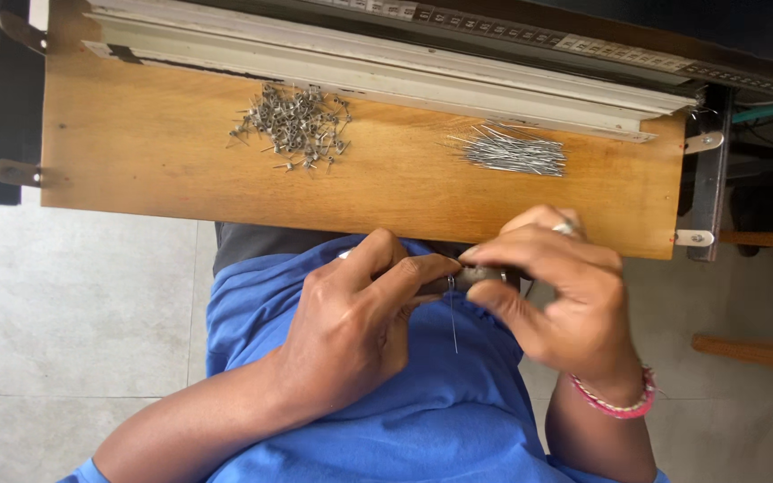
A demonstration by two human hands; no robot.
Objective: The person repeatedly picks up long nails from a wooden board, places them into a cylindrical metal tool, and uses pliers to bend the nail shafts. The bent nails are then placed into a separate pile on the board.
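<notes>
My left hand (351,313) and my right hand (556,286) meet in front of my blue shirt, just below the near edge of a wooden board (154,152). Between the fingertips of both hands sits a small dark metal piece (471,277). A thin wire pin (454,317) hangs straight down from it. My right wrist wears a pink and white bracelet (615,402), and a ring shows on a right finger.
On the board lie a heap of small bent metal pieces (295,125) at left centre and a bundle of straight thin wire pins (513,152) to the right. A long pale metal rail (386,63) runs along the board's far side. Grey tiled floor (64,304) lies below.
</notes>
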